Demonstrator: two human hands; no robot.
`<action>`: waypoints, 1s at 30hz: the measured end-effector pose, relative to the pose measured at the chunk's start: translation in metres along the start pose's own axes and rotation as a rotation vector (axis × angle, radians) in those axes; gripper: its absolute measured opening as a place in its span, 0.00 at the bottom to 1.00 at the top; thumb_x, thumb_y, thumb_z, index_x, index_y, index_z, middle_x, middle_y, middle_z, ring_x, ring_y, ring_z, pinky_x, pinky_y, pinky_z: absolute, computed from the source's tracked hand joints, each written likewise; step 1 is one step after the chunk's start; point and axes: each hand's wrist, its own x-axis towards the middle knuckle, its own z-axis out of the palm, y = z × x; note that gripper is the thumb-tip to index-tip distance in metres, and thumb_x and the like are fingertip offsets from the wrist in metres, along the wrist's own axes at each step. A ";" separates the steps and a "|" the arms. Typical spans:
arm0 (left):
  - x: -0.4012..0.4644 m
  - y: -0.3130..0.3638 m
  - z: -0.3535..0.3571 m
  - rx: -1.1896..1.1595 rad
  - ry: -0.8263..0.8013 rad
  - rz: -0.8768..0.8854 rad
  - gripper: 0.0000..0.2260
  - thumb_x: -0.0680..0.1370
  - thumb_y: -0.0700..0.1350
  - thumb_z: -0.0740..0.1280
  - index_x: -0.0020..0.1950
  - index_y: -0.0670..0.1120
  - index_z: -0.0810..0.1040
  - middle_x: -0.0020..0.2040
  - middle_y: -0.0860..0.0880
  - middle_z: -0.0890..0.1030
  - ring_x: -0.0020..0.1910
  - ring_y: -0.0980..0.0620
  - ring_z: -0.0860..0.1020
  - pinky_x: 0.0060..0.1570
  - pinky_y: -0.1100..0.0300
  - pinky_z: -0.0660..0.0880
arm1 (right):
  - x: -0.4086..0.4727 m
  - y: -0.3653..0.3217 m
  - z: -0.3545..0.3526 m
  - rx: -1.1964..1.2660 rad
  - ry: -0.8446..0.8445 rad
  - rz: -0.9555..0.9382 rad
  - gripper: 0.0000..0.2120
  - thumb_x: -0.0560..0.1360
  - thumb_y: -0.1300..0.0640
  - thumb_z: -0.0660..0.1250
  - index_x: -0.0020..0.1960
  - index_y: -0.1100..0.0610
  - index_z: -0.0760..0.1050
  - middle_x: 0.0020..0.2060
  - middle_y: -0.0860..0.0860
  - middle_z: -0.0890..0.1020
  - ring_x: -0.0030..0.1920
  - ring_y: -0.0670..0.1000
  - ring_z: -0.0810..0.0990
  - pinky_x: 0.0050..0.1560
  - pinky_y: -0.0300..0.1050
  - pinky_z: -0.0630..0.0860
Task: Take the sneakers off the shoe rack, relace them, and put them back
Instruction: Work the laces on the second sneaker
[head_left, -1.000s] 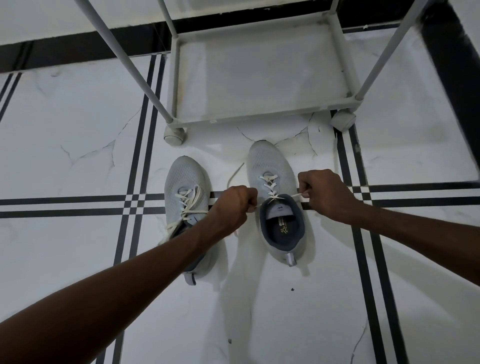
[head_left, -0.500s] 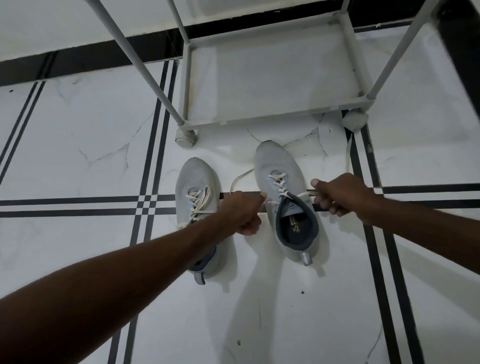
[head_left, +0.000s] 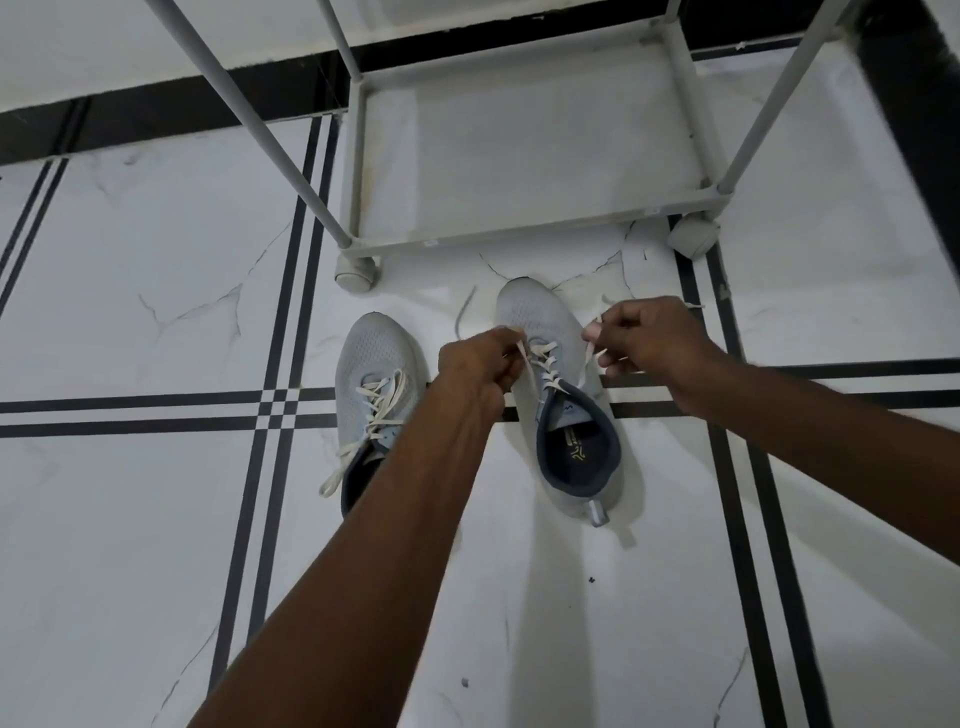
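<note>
Two light grey sneakers with dark collars stand on the floor, toes toward the rack. The right sneaker (head_left: 540, 322) has cream laces (head_left: 545, 364) crossed up its eyelets. My left hand (head_left: 475, 364) pinches the left lace end beside its tongue. My right hand (head_left: 641, 335) pinches the right lace end just off the shoe's right side. Both ends run up and outward from the top eyelets. The left sneaker (head_left: 371, 358) sits beside my left forearm, its laces loose and one end trailing on the floor; its heel is hidden by the arm.
The grey shoe rack (head_left: 519, 234) on castor wheels (head_left: 355, 273) stands just beyond the sneakers, its bottom shelf bare. Slanting rack posts (head_left: 249, 124) rise toward me. The floor is white marble tile with black stripes; a black skirting band runs along the back.
Both hands have moved up toward the right sneaker's toe, lifting the lace ends from a sideways pull at the collar. The view has shifted slightly.
</note>
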 end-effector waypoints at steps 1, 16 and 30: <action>-0.003 0.004 0.001 0.056 -0.023 -0.001 0.01 0.75 0.37 0.71 0.43 0.41 0.81 0.40 0.44 0.82 0.36 0.51 0.79 0.26 0.65 0.76 | -0.001 -0.004 0.000 -0.036 0.009 -0.064 0.08 0.74 0.62 0.73 0.49 0.68 0.80 0.38 0.58 0.83 0.31 0.48 0.79 0.33 0.39 0.81; -0.021 0.023 0.005 0.749 -0.492 0.193 0.14 0.77 0.49 0.71 0.54 0.39 0.83 0.41 0.46 0.82 0.42 0.51 0.80 0.49 0.58 0.77 | 0.020 -0.016 0.014 -0.153 -0.063 -0.260 0.12 0.76 0.53 0.70 0.45 0.61 0.84 0.36 0.56 0.85 0.34 0.49 0.85 0.37 0.42 0.81; -0.008 0.002 -0.003 1.292 0.064 1.217 0.03 0.73 0.47 0.69 0.44 0.48 0.79 0.40 0.51 0.82 0.37 0.49 0.79 0.35 0.55 0.73 | 0.022 -0.011 0.005 -0.315 -0.254 -0.180 0.06 0.76 0.60 0.70 0.49 0.61 0.84 0.39 0.56 0.85 0.37 0.48 0.82 0.38 0.38 0.78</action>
